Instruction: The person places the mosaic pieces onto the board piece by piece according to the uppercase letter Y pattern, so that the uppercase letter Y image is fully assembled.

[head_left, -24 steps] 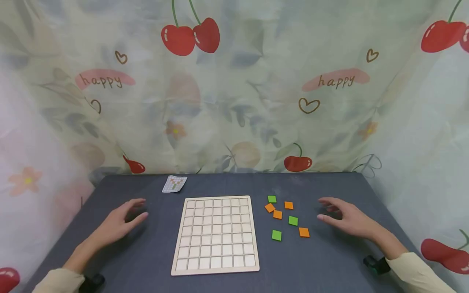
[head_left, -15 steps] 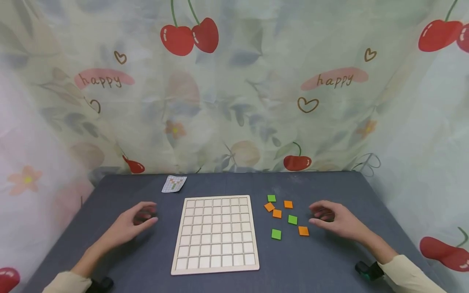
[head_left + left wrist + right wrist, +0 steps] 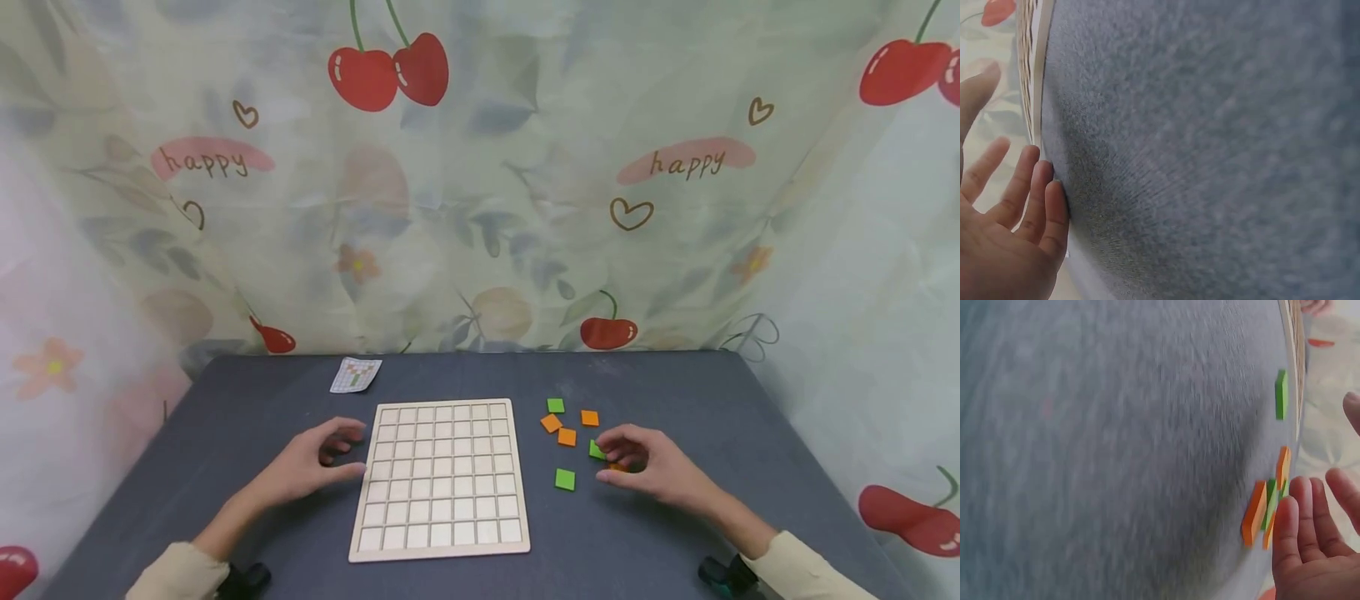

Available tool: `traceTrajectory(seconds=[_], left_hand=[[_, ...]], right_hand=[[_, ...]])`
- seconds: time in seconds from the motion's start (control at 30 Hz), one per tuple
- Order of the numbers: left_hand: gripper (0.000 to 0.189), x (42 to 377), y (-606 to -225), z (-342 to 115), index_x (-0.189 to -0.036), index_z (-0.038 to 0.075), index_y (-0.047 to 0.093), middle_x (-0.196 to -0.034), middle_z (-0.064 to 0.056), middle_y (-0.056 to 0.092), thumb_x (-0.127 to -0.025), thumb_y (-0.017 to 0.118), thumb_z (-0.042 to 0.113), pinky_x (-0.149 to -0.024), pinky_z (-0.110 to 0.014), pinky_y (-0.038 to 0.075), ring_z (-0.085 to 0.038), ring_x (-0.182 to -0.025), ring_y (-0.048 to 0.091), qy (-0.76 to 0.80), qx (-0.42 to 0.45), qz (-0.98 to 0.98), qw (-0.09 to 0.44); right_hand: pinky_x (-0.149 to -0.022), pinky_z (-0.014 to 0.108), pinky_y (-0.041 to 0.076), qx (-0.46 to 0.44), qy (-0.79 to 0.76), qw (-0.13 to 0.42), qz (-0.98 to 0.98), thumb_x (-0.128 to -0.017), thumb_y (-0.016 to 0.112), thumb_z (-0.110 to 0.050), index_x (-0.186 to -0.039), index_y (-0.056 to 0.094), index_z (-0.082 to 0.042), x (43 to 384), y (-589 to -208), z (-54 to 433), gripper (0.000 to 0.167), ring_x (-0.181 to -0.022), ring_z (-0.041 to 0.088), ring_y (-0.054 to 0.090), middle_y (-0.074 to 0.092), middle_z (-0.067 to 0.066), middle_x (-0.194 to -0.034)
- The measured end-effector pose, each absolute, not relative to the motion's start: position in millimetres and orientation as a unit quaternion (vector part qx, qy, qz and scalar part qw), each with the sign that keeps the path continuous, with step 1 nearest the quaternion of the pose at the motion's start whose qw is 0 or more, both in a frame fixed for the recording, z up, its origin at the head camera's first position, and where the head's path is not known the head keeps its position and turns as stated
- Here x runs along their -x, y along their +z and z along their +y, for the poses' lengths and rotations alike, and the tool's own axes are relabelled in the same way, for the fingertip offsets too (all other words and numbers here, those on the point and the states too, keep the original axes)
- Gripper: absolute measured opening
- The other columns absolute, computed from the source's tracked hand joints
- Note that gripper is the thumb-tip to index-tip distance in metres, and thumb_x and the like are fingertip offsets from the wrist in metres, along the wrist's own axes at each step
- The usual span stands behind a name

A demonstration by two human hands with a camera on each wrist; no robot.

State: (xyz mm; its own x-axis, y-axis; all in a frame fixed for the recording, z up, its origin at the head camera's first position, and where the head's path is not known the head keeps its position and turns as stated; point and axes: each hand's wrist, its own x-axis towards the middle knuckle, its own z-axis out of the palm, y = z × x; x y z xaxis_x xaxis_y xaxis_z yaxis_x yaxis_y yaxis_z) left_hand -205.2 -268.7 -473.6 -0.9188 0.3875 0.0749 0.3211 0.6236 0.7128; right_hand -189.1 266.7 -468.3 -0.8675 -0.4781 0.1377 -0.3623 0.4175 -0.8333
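A pale wooden grid board (image 3: 442,482) lies mid-table in the head view, its cells bare. My left hand (image 3: 318,460) hovers at its left edge, fingers loosely bent and thumb apart, holding nothing. To the right of the board lie loose square tiles: a green tile (image 3: 565,479) nearest me, an orange tile (image 3: 567,437), and several others. Over the rightmost ones is my right hand (image 3: 652,468), partly covering a green tile (image 3: 596,450) and an orange tile (image 3: 617,467). In the right wrist view its relaxed fingers (image 3: 1307,519) stand beside the tiles, gripping none.
A small printed card (image 3: 356,375) with a coloured grid pattern lies at the back left of the dark cloth-covered table (image 3: 465,373). A patterned curtain (image 3: 480,208) hangs behind and along both sides. Each wrist wears a black camera mount (image 3: 727,575).
Both hands have moved inward: the left rightward to the board's edge, the right leftward over the tiles. Board, card and tiles have stayed put.
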Motion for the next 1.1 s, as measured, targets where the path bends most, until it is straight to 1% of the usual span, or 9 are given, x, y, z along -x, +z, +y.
traceTrajectory(seconds=[0.13, 0.23, 0.43, 0.6, 0.83, 1.0, 1.1], left_hand=[[0.06, 210.3, -476.4, -265.1, -0.132, 0.01, 0.062, -0.123, -0.005, 0.065, -0.084, 0.085, 0.039, -0.081, -0.038, 0.05, -0.023, -0.104, 0.061, 0.357, -0.212, 0.909, 0.033], [0.062, 213.3, -476.9, -264.3, -0.131, 0.009, 0.063, -0.123, -0.005, 0.064, -0.083, 0.086, 0.039, -0.08, -0.039, 0.05, -0.023, -0.104, 0.06, 0.342, -0.224, 0.912, 0.027], [0.059, 213.8, -472.7, -263.4, -0.13, 0.008, 0.064, -0.124, -0.007, 0.062, -0.083, 0.086, 0.036, -0.079, -0.04, 0.05, -0.027, -0.105, 0.059, 0.337, -0.247, 0.908, 0.034], [0.057, 214.9, -472.9, -262.1, -0.129, 0.009, 0.065, -0.123, -0.007, 0.061, -0.083, 0.087, 0.035, -0.079, -0.039, 0.05, -0.027, -0.104, 0.059, 0.332, -0.259, 0.907, 0.033], [0.054, 216.9, -475.2, -260.5, -0.126, 0.01, 0.068, -0.12, -0.006, 0.06, -0.083, 0.087, 0.037, -0.079, -0.04, 0.05, -0.027, -0.103, 0.058, 0.321, -0.265, 0.909, 0.031], [0.054, 217.6, -477.5, -260.6, -0.125, 0.011, 0.069, -0.119, -0.005, 0.06, -0.082, 0.087, 0.038, -0.08, -0.04, 0.05, -0.026, -0.104, 0.058, 0.321, -0.262, 0.909, 0.037], [0.054, 218.2, -478.1, -261.6, -0.125, 0.011, 0.069, -0.119, -0.004, 0.059, -0.082, 0.087, 0.038, -0.08, -0.04, 0.05, -0.026, -0.104, 0.058, 0.321, -0.263, 0.909, 0.04]], right_hand=[[-0.083, 0.038, 0.054, 0.246, -0.481, 0.066, 0.839, -0.088, 0.083, -0.02, -0.121, 0.065, 0.0, 185.3, -468.5, 254.9, 0.044, -0.097, 0.03, 0.065, 0.065, 0.014, -0.115], [-0.084, 0.037, 0.054, 0.232, -0.474, 0.07, 0.846, -0.086, 0.085, -0.022, -0.122, 0.065, -0.002, 183.9, -467.7, 246.9, 0.046, -0.099, 0.028, 0.065, 0.065, 0.012, -0.117], [-0.085, 0.037, 0.053, 0.225, -0.455, 0.072, 0.858, -0.082, 0.088, -0.028, -0.121, 0.067, -0.005, 180.6, -471.3, 232.2, 0.05, -0.099, 0.026, 0.064, 0.065, 0.008, -0.115], [-0.084, 0.035, 0.053, 0.213, -0.441, 0.071, 0.869, -0.079, 0.09, -0.031, -0.119, 0.069, -0.007, 179.6, -474.0, 224.1, 0.051, -0.098, 0.024, 0.063, 0.066, 0.004, -0.114], [-0.078, 0.031, 0.051, 0.203, -0.411, 0.068, 0.886, -0.078, 0.091, -0.032, -0.113, 0.071, -0.011, 182.5, -476.9, 215.1, 0.045, -0.092, 0.018, 0.061, 0.064, -0.001, -0.107], [-0.074, 0.03, 0.05, 0.217, -0.404, 0.053, 0.887, -0.079, 0.091, -0.026, -0.109, 0.074, -0.011, 183.4, -479.3, 211.6, 0.038, -0.087, 0.016, 0.06, 0.064, -0.004, -0.102], [-0.072, 0.03, 0.05, 0.221, -0.4, 0.054, 0.888, -0.08, 0.09, -0.023, -0.106, 0.075, -0.013, 184.3, -480.4, 210.5, 0.032, -0.084, 0.015, 0.059, 0.063, -0.005, -0.097]])
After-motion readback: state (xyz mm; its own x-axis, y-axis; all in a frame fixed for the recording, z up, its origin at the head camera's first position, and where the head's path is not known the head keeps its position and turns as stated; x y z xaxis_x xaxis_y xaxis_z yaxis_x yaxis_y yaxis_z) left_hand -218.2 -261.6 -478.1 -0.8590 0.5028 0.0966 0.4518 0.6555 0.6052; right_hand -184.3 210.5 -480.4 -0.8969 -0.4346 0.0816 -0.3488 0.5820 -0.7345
